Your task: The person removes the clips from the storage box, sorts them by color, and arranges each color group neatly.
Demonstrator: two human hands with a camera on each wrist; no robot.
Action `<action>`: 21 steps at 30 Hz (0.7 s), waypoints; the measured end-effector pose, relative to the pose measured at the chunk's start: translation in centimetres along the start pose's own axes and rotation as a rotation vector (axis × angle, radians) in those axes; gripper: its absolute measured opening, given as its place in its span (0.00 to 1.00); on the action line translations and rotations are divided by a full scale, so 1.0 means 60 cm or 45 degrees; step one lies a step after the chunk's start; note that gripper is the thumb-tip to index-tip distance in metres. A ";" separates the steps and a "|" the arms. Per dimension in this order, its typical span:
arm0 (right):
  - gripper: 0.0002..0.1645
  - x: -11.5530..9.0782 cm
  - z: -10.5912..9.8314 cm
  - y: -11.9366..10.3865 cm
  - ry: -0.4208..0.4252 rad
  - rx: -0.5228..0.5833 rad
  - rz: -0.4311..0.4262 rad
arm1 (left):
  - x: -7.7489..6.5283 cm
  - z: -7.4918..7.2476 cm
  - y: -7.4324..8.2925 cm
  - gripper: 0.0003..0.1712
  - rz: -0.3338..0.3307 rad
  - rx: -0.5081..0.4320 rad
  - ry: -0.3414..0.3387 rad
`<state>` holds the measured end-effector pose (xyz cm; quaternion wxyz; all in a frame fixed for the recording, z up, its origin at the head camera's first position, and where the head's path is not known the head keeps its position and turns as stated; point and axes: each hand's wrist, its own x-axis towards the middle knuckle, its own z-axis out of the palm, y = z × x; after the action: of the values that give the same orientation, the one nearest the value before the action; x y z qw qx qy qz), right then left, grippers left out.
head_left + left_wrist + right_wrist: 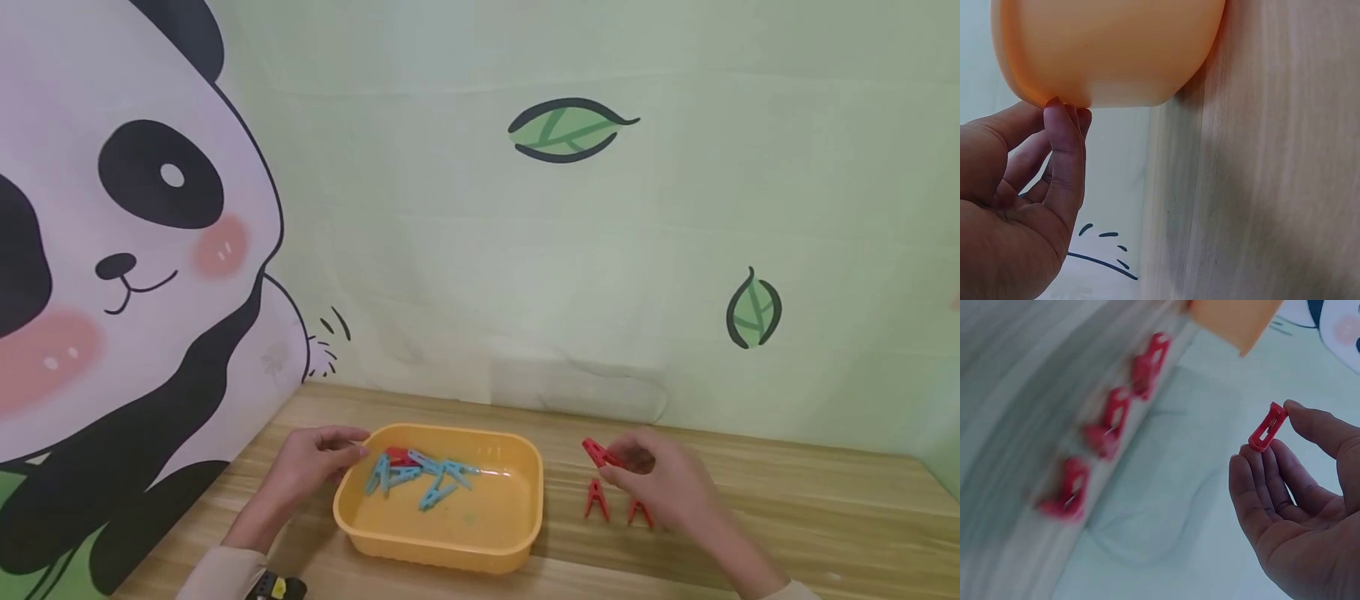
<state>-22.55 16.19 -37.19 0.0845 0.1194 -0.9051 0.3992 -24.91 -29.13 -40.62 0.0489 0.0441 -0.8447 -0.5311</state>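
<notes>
A yellow plastic basin (442,542) stands on the table, with several blue clothespins (437,497) and at least one red one (401,457) lying inside at its left. My left hand (307,462) is at the basin's left end, thumb and fingers pinching its rim; the left wrist view shows this hand (1035,169) against the basin's edge (1110,69). To the right of the basin, my right hand (660,475) pinches a red clothespin (600,452) between thumb and fingers, above the table. The same clothespin (1268,428) hangs at the fingertips in the right wrist view.
Under my right hand, red clothespins (597,500) stand on the wooden table (570,567); the right wrist view shows three, blurred, in a row (1108,425). Behind the table rises a pale green backdrop (420,250) printed with a panda and leaves.
</notes>
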 end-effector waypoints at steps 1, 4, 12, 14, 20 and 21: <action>0.13 -0.001 -0.004 0.008 0.000 -0.021 0.006 | 0.000 0.000 0.000 0.18 -0.001 0.003 0.000; 0.15 -0.005 -0.015 0.032 0.003 -0.047 0.024 | 0.000 0.000 0.000 0.19 -0.005 0.007 -0.004; 0.21 -0.014 -0.046 0.087 -0.013 -0.134 0.118 | -0.001 0.000 0.000 0.19 -0.031 -0.007 -0.008; 0.19 -0.014 -0.053 0.100 -0.018 -0.153 0.133 | -0.001 0.000 0.000 0.19 -0.029 -0.001 -0.008; 0.19 -0.011 -0.072 0.129 -0.029 -0.179 0.135 | -0.002 -0.001 0.002 0.19 -0.019 0.015 -0.005; 0.19 -0.010 -0.076 0.133 -0.030 -0.186 0.134 | -0.003 -0.001 0.002 0.19 -0.017 0.014 -0.006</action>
<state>-23.96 24.86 -39.91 0.0610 0.0699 -0.9377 0.3348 -24.75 -29.12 -40.50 0.0433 0.0487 -0.8475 -0.5268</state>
